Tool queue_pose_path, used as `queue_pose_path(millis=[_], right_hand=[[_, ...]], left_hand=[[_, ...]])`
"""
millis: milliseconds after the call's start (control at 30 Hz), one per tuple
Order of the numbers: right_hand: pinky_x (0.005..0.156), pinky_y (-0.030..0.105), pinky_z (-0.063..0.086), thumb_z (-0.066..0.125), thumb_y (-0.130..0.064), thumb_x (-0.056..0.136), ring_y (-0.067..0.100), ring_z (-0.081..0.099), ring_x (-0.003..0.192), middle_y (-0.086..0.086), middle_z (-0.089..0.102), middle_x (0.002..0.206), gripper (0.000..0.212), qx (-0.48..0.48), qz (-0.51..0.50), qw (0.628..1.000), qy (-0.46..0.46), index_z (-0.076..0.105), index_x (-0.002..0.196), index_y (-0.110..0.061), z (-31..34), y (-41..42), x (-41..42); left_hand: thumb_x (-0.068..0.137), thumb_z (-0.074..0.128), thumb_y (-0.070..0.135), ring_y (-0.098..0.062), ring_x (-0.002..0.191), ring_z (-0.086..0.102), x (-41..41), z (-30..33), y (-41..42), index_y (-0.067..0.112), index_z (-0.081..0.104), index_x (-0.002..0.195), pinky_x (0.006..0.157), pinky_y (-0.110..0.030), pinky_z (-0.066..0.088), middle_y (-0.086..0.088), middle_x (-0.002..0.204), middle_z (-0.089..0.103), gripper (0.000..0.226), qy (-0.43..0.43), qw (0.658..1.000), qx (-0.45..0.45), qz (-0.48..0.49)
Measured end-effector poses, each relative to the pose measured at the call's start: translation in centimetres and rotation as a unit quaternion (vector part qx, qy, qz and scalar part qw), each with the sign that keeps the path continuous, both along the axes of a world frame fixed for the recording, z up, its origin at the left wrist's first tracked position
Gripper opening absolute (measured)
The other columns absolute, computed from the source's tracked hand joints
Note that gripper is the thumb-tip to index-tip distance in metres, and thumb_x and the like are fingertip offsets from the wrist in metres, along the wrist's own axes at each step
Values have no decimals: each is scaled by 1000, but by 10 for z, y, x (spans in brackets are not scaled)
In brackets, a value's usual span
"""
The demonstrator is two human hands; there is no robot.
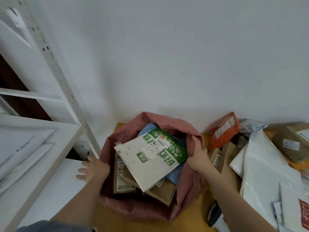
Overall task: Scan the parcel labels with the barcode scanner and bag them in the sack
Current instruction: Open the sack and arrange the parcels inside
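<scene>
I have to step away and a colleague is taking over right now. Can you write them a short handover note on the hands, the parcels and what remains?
Left hand: fingers spread, resting at the left rim of the pink sack.
Right hand: grips the sack's right rim, holding it open.
Done: the sack already holds several parcels, with the white and green mailer on top, label up, over cardboard boxes.
Left: a pile waits to the right of the sack, including the orange parcel, a white poly bag and a brown box.
A dark and white object, possibly the scanner, lies by the right forearm.
</scene>
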State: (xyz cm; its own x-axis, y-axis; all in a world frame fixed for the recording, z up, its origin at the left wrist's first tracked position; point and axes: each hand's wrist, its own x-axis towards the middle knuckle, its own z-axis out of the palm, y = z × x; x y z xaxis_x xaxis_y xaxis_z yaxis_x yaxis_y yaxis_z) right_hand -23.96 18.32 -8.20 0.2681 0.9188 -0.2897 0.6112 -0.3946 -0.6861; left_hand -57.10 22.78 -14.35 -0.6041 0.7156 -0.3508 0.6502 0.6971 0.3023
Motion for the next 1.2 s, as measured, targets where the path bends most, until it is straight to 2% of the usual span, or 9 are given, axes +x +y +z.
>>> queue_pose_path(millis=[100,233,333,467,700,833,933,1100,1200], right_hand=[[103,37,36,52,1,89,37,29,141,18,22,157,77,43,-4,999,-17,20,153,-27,-5,-5,-5],[101,36,42,50,5,87,35,46,130,17,45,147,65,39,-8,999,-13,36,149,-11,-11,-11,-4],[101,34,42,49,5,88,35,47,129,19,49,143,58,48,-17,999,-11,44,144,-7,-11,-11,-4],[101,27,35,49,6,87,33,45,132,18,50,143,55,64,-16,998,-3,50,140,-7,-6,-6,-4],[108,31,37,49,7,87,33,44,134,19,49,144,52,47,-12,999,0,51,139,-2,-2,-6,14],[89,30,49,42,8,87,31,52,123,15,46,146,58,35,-42,997,49,50,142,-10,-1,1,8],[67,15,45,38,10,86,22,55,105,13,47,145,63,49,-51,994,88,48,144,-12,0,8,-5],[70,18,43,37,12,83,22,58,101,10,50,145,69,137,-93,975,147,47,145,-17,30,26,-16],[105,40,47,38,15,80,23,54,123,7,49,146,73,241,-96,955,146,47,145,-17,76,44,-18]], left_hand=[[88,65,24,-47,119,49,-19,-21,-6,-3,24,144,98,-51,41,-29,131,50,74,-105,993,-3,48],[89,61,10,-37,80,61,-27,-29,-13,-13,54,96,58,-37,44,-24,91,61,25,-167,983,12,80],[91,58,34,-37,89,59,-22,-23,-11,-9,56,111,71,-39,49,-22,101,60,47,-214,972,42,90],[88,62,48,-39,112,55,-21,-20,-11,0,57,121,96,-43,47,-21,120,59,59,-131,991,14,-12],[91,54,12,-39,84,60,-22,-31,-11,-8,65,99,69,-38,47,-26,100,66,24,-146,986,70,37],[91,52,10,-36,92,61,-12,-20,-1,-10,56,119,72,-37,46,-26,107,63,34,-329,910,143,206],[98,51,34,-29,94,62,-4,-4,10,2,56,124,77,-37,50,-20,117,64,41,-480,835,189,192],[98,55,38,-24,36,49,-2,48,39,-2,57,108,36,-27,42,-13,52,51,41,-408,886,192,111],[97,53,43,-14,23,44,7,105,60,13,64,92,27,-18,34,0,33,46,33,-396,851,331,99]])
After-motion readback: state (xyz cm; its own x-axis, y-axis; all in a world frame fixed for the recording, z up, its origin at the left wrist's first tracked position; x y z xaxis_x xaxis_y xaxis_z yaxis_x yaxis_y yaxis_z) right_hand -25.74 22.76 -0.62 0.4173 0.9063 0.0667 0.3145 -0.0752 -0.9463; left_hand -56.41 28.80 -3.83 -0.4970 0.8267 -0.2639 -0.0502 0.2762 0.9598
